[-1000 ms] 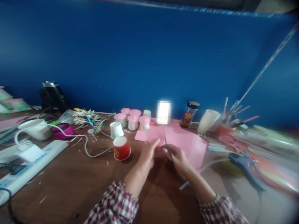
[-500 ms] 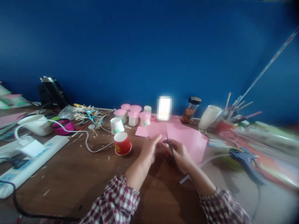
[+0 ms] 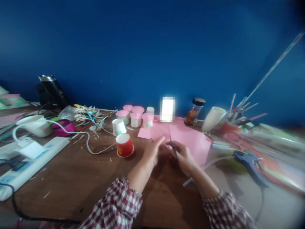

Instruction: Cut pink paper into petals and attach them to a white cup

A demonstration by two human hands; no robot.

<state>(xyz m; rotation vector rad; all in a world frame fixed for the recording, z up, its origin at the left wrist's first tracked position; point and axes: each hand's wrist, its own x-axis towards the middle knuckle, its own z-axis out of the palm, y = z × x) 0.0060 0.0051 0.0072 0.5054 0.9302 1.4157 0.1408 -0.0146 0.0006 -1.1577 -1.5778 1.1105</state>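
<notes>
The right hand [image 3: 183, 156] is closed around a pair of scissors [image 3: 172, 147], the thin dark blades pointing up and away from the fingers toward the far wall. The left hand [image 3: 152, 150] sits just beside it, fingers extended and pinching the near edge of a pink paper sheet [image 3: 188, 140] that lies flat on the brown table [image 3: 71, 184]; the blades stand over that same sheet, and the two hands nearly touch. Both forearms wear red-and-white checked sleeves [image 3: 119, 206].

Just left of the left hand stands a red paper cup [image 3: 124, 145], upside down, and a little farther off a white paper cup [image 3: 118, 127], also inverted. Behind these, near the wall, is a cluster of pink-topped cups [image 3: 135, 117]. Far left lie a white power strip [image 3: 30, 160] with a white cable [image 3: 90, 149] trailing toward the cups, a white bowl [image 3: 33, 125], a magenta bowl [image 3: 63, 128] and a heap of pale dried leaves [image 3: 87, 116].

To the right of the sheet, a glass jar with a black lid [image 3: 194, 111] stands at the wall, then a tilted white cup [image 3: 213, 119] and a bundle of brushes [image 3: 238, 109]. Nearer, on the right, a blue glue gun [image 3: 250, 162] rests on the table, blurred
</notes>
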